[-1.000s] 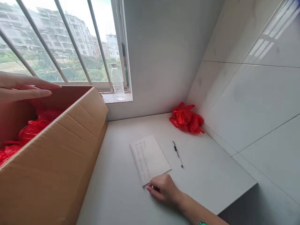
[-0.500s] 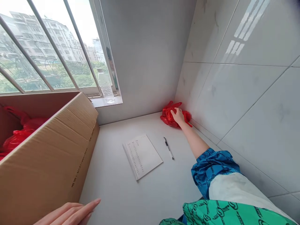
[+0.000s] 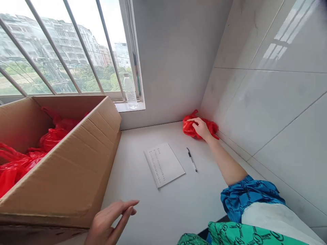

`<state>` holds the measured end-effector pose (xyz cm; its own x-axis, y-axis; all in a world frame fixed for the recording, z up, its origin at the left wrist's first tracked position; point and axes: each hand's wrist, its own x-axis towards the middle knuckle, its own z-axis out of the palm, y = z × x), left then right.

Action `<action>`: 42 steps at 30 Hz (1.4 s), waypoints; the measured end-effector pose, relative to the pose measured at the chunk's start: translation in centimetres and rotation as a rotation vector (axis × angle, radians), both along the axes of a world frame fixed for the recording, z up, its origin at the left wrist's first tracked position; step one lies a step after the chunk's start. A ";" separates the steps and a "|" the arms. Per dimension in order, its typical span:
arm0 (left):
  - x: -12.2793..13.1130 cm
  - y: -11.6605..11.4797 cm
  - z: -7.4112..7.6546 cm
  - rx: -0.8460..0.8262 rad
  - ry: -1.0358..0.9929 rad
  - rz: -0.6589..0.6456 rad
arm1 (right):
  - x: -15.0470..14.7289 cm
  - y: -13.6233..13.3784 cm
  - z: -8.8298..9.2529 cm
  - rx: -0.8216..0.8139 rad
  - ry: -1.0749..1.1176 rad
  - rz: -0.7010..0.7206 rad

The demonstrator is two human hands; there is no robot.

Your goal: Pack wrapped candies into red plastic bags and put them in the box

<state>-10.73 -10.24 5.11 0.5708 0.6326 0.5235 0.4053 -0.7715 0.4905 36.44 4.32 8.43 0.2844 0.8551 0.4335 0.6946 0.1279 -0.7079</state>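
Note:
My right hand (image 3: 201,128) is stretched to the far right corner of the white counter (image 3: 178,204), fingers closed on a crumpled red plastic bag (image 3: 191,127) lying against the tiled wall. My left hand (image 3: 109,221) hovers low over the counter's near edge, fingers apart and holding nothing, close to the corner of a large cardboard box (image 3: 74,170). The box stands open on the left and holds several red plastic bags (image 3: 25,153). A sheet of printed paper (image 3: 165,164) and a black pen (image 3: 191,159) lie on the counter between my hands.
A barred window (image 3: 63,51) runs along the back left, with a clear water bottle (image 3: 129,91) standing on its sill. Glossy tiled wall (image 3: 276,102) closes the right side. The counter ends at a front edge near my body.
My right hand went from the paper's near corner to the red bag and now grips it. My left hand dropped from above the box to the counter's near edge.

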 end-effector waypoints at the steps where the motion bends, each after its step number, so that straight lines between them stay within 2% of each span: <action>1: 0.4 0.2 0.3 -0.031 0.000 -0.005 | -1.0 -0.3 0.2 0.023 0.023 0.093; 4: 2.2 1.1 1.0 -0.144 0.004 -0.016 | -4.3 -1.3 -0.4 0.022 0.102 0.357; 6: 3.5 1.9 1.2 -0.256 0.017 0.007 | -6.4 -1.9 -1.9 -0.052 0.133 0.498; 8: 4.5 2.7 1.0 -0.353 0.051 0.058 | -8.0 -2.7 -3.8 -0.134 0.114 0.577; 10: 5.1 3.6 0.6 -0.385 0.119 0.140 | -9.2 -3.8 -5.4 -0.162 0.080 0.571; 12: 5.4 4.6 -0.1 -0.345 0.196 0.240 | -10.0 -5.1 -6.3 -0.107 0.086 0.473; 15: 6.3 6.0 -0.8 -0.228 0.236 0.392 | -11.3 -7.2 -6.5 0.035 0.074 0.310; 18: 8.2 7.6 -0.8 -0.080 0.157 0.494 | -13.2 -8.9 -6.3 0.127 -0.086 0.326; 21: 10.4 9.1 -0.7 0.078 0.097 0.479 | -15.0 -9.6 -7.0 0.075 -0.255 0.397; 24: 11.6 10.2 -1.5 0.118 0.184 0.357 | -15.8 -9.2 -8.3 -0.008 -0.359 0.356; 26: 11.7 10.6 -2.4 0.082 0.278 0.269 | -15.7 -8.9 -8.8 -0.043 -0.380 0.329; 29: 11.5 10.7 -3.6 0.051 0.377 0.233 | -15.5 -8.6 -8.9 -0.065 -0.408 0.337; 33: 11.4 10.4 -3.6 0.038 0.348 0.236 | -14.5 -8.5 -7.8 -0.037 -0.440 0.353; 37: 10.1 10.7 -2.3 -0.044 0.148 0.359 | -11.0 -8.4 -6.6 0.004 -0.367 0.328; 40: 8.1 11.2 -1.5 -0.110 -0.028 0.531 | -7.4 -8.5 -6.1 0.009 -0.277 0.201; 42: 7.4 11.2 -1.2 -0.140 -0.109 0.603 | -6.2 -8.6 -5.8 -0.001 -0.229 0.138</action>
<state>-3.34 1.01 3.89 0.0401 0.8933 0.4477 0.6910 -0.3484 0.6334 30.21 -4.24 2.60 0.0598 0.8795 0.4721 0.8130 0.2315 -0.5343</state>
